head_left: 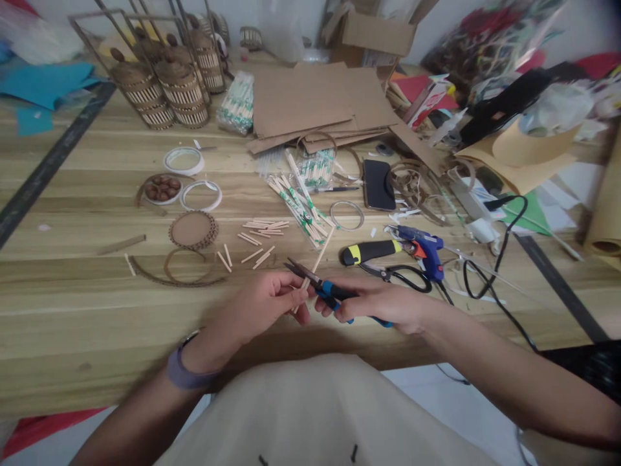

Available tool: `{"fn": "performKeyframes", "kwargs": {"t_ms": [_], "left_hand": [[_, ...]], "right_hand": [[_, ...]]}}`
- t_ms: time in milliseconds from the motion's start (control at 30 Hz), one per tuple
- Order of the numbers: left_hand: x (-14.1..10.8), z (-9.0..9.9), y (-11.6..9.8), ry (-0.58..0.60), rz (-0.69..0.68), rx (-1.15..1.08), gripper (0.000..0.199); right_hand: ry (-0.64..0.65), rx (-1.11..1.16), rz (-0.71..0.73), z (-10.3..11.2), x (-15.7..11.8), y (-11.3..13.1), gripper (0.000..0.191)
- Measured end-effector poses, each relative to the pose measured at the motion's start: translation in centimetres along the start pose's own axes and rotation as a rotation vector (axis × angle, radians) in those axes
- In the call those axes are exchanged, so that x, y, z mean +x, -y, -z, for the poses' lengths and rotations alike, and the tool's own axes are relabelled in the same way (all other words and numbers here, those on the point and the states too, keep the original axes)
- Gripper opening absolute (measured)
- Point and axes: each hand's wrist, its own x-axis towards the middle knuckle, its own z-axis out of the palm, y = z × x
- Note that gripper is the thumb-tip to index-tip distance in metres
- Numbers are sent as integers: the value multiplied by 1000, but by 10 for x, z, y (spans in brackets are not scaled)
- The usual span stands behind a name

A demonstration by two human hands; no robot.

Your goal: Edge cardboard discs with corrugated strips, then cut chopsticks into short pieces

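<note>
Near the table's front edge, my left hand (284, 298) pinches thin wooden sticks (322, 251) that point up and to the right. My right hand (361, 303) is closed around the blue and black handles of a pair of scissors (315, 279). The scissor blades are parted and lie across the sticks, just beside my left fingertips. Short cut sticks (264, 228) lie in loose groups beyond my left hand. Farther back is a pile of paper-wrapped sticks (301, 210). A round cardboard disc (194, 230) with a ridged edge lies to the left.
A blue glue gun (425, 249), a yellow-black handled tool (371, 252) and a black cable (502, 249) lie right. A phone (379, 185), tape rolls (183, 160) and a bowl of brown balls (163, 189) sit mid-table. Cardboard sheets (315, 97) and stick-covered lanterns (182, 90) stand behind.
</note>
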Motion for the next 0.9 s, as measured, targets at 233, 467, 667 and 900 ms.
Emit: {"fn": "performKeyframes", "kwargs": {"t_ms": [233, 467, 667, 900], "left_hand": [[-1, 1, 1, -6, -1, 0, 18], [3, 3, 2, 16, 4, 15, 20], [2, 6, 2, -16, 18, 31, 23], [3, 9, 3, -35, 21, 78, 25]], "right_hand": [[25, -25, 43, 1, 1, 0, 38], [21, -71, 57, 5, 3, -1, 43], [-9, -98, 58, 4, 6, 3, 46], [-28, -163, 66, 3, 11, 4, 41]]}}
